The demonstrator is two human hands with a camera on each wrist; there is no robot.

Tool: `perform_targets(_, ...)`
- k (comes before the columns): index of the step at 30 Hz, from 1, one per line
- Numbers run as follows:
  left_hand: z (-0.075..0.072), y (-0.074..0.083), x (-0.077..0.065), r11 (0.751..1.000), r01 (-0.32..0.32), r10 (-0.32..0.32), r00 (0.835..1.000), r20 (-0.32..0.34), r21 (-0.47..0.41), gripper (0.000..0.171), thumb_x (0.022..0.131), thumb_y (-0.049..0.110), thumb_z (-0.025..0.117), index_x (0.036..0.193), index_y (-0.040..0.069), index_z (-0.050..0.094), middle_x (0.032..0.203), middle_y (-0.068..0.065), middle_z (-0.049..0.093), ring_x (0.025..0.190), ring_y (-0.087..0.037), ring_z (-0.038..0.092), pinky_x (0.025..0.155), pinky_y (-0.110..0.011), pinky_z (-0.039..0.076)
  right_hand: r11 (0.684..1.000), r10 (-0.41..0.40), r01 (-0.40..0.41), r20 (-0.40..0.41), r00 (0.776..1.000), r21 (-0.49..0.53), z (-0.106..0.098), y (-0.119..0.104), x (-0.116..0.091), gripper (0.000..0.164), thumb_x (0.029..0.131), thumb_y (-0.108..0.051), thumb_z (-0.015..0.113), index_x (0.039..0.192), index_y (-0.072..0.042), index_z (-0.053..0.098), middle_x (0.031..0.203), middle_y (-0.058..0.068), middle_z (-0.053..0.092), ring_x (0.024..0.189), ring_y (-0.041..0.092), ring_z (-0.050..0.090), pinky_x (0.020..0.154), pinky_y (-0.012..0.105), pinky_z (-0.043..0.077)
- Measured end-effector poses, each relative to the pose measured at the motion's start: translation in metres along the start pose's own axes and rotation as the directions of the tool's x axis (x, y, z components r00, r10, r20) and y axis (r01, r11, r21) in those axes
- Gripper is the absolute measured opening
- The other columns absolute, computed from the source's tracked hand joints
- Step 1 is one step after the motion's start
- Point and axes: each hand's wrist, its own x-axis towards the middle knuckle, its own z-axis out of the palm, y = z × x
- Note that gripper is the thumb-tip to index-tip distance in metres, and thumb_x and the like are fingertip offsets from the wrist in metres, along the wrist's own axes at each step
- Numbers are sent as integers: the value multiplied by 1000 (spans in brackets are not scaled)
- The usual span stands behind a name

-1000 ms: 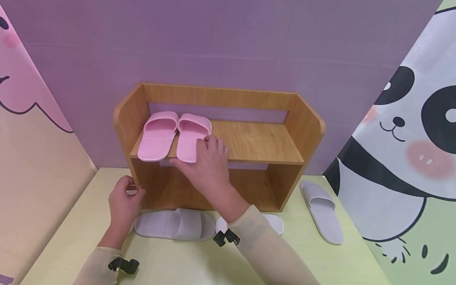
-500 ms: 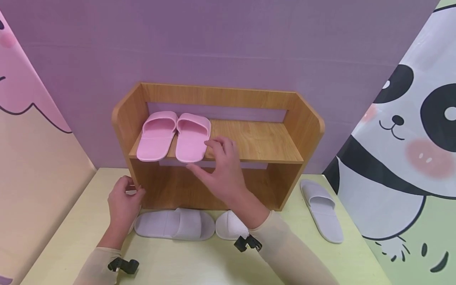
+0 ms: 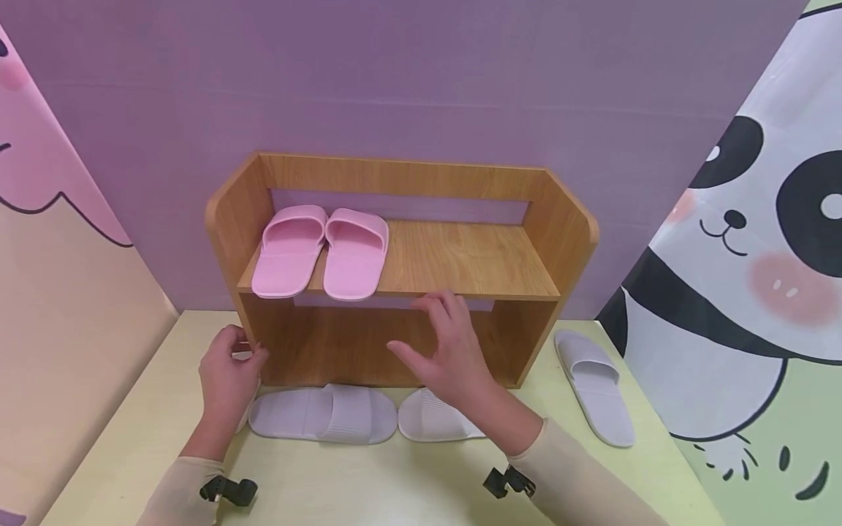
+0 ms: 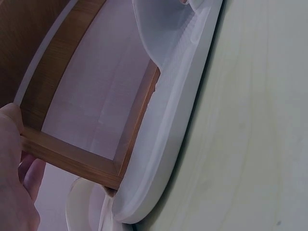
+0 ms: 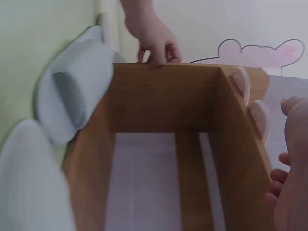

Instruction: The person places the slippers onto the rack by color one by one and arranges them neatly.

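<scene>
My left hand [image 3: 229, 369] pinches the side of the wooden shelf [image 3: 460, 259], maybe to keep it steady. My right hand [image 3: 454, 354] holds nothing, fingers loose. The pink slippers [image 3: 356, 267] sit side by side on top, perhaps to stay paired

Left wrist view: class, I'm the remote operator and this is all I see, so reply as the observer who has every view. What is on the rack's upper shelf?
Observer: Two pink slippers, side by side at the left end of the upper shelf.
Operator: Is the right hand holding anything?
Observer: No, it is in front of the rack, thumb and fingers apart.
Operator: What lies past the rack's right end?
Observer: One pale grey slipper, on the table.
</scene>
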Motion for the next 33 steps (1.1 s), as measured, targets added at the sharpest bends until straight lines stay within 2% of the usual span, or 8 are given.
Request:
perform_targets(7,0,-2,1,1000,-2,2,1000,5,3,18,99,6,74,115,4,64,120,-16,71,112,-40,73,87,-61,65,996,85,-86,145,986,3,-9,25,-30,60,91,-30,94,139,-13,63,138,1,58,133,21,51,107,47,54)
perform_targets(10,0,-1,1,1000,-7,7,1000,0,7,18,99,6,74,114,5,64,120,-16,71,112,-41,72,86,-61,65,996,82,-84,207,975,0,-12,35,-42,60,91,-33,92,141,-14,64,140,-1,59,133,20,52,106,47,55)
perform_targets(13,0,-2,1,1000,-19,19,1000,-12,15,18,98,5,75,112,5,64,118,-15,72,111,-40,73,85,-60,65,999,44,-47,252,967,5,-14,47,-55,59,92,-34,91,141,-15,66,140,-2,60,132,20,53,103,46,55)
perform_targets(19,1,-4,2,999,-47,48,999,-24,21,17,97,4,75,109,5,64,115,-14,73,109,-39,74,81,-56,66,1000,-18,16,271,962,12,-18,67,-81,63,89,-36,92,143,-16,67,140,-2,63,130,22,56,103,49,54)
perform_targets(27,2,-8,2,999,-30,30,999,-11,16,17,100,7,75,113,5,64,118,-15,71,112,-40,73,85,-61,66,998,6,13,329,944,-56,-27,84,-103,76,85,-46,94,148,-14,64,140,0,63,131,24,56,107,53,52)
perform_targets(33,3,-9,4,999,-41,41,999,-15,33,16,99,7,75,110,6,64,115,-12,72,109,-34,74,79,-41,67,990,27,24,348,937,-142,-32,95,-117,77,82,-46,95,145,-12,66,138,2,65,128,26,58,106,56,51)
